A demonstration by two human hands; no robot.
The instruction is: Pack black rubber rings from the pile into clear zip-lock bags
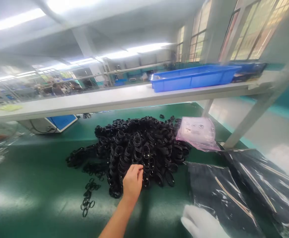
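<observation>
- Table point(47, 188): green top, glossy, w/ pale light reflections nr left & nr centre; runs back under the shelf.
- Black rings point(134, 142): big heap mid-table, many stacked in columns; a low spill goes off to the left.
- Loose rings point(86, 201): small trail on bare green, nr-left of heap.
- L hand point(133, 181): bare, at heap's nr side; fingers bent & close together, can't tell if clamped on a ring.
- R hand point(201, 223): white glove, blurred, partly cut off at nr edge of view; fingers bent, can't tell if it grips anything. Sits at nr-left part of a dark pack.
- Dark pack point(209, 181): flat, in shiny clear plastic, right of heap; second pack point(261, 168) just beside, farther right.
- Pink bag point(196, 130): pale contents, at heap's far-right side.
- Shelf point(85, 100): long, pale, raised above far part of table; grey post point(248, 119) on right.
- Blue bin point(196, 78): on shelf, right half; yellow-green item point(10, 107) at shelf's far left.
- Blue-topped box point(62, 122): under shelf, left.
- Room: bright ceiling lights point(134, 50), tall windows point(256, 33) far right, blurred workstations far left.
</observation>
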